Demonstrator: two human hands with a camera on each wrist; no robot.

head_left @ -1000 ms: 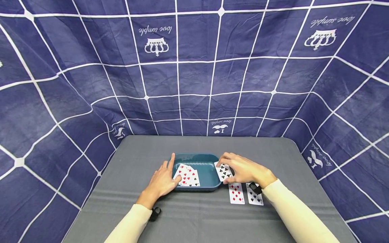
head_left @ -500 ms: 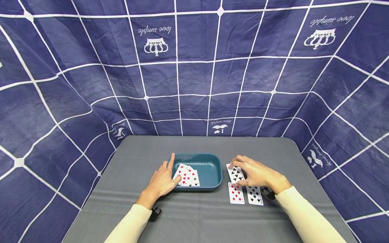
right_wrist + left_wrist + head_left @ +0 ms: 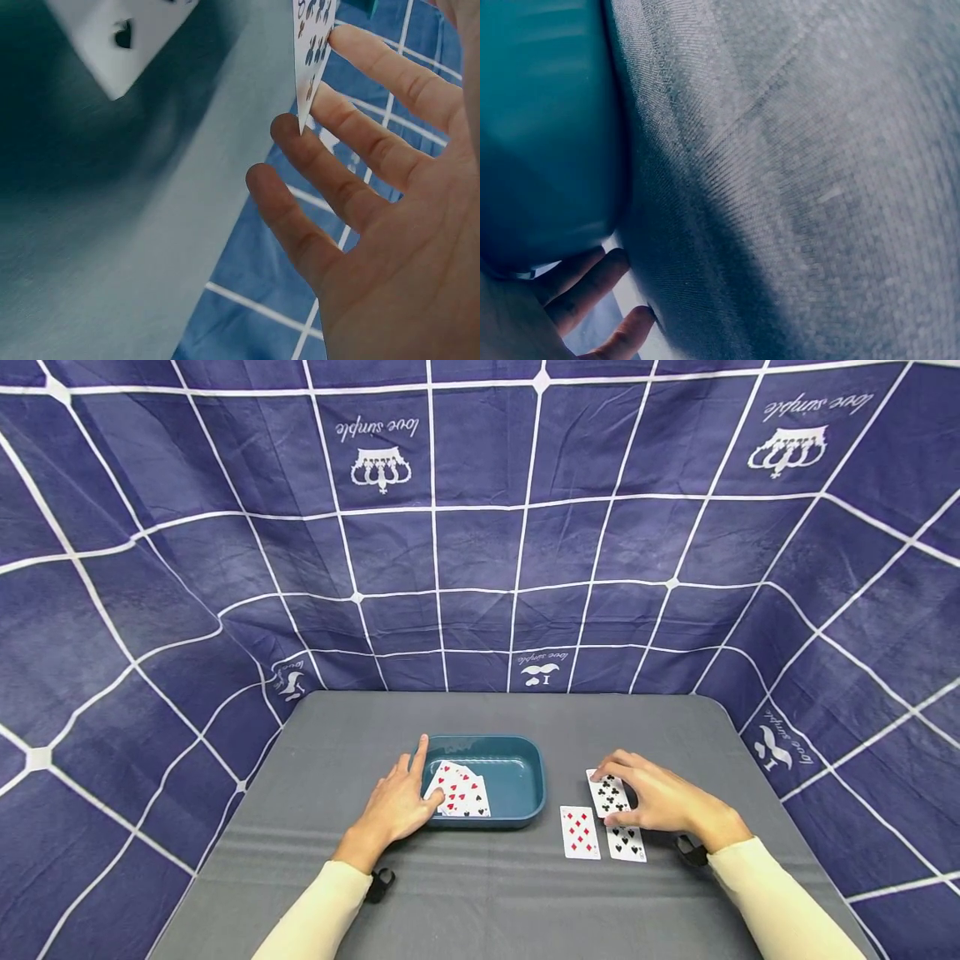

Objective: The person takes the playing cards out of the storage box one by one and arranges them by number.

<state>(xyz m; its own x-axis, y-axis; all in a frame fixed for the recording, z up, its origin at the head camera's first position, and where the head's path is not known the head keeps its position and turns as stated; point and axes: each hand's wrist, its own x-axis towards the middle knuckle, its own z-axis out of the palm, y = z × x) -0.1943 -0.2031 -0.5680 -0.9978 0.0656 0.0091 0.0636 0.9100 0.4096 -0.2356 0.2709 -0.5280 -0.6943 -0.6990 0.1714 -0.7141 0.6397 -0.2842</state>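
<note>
My right hand (image 3: 660, 797) pinches a clubs playing card (image 3: 609, 793) by its edges, tilted above the grey table. Just below it lies a spades card (image 3: 626, 845), its upper end covered. To the left a diamonds card (image 3: 580, 832) lies face up. In the right wrist view the held card (image 3: 309, 60) stands nearly edge-on by my fingertips. A teal tray (image 3: 517, 789) holds several overlapping cards (image 3: 461, 789), hearts on top. My left hand (image 3: 397, 806) rests at the tray's left end, index finger straight along the rim and thumb reaching over the cards.
A grey cloth (image 3: 480, 893) with slight wrinkles covers the table. Blue curtains (image 3: 480, 552) with a white grid stand behind and at both sides. In the left wrist view the tray's outer wall (image 3: 547, 135) fills the upper left.
My right hand has carried the clubs card rightward, from over the tray's right rim to above the spades card, uncovering the diamonds card. The left hand stays at the tray.
</note>
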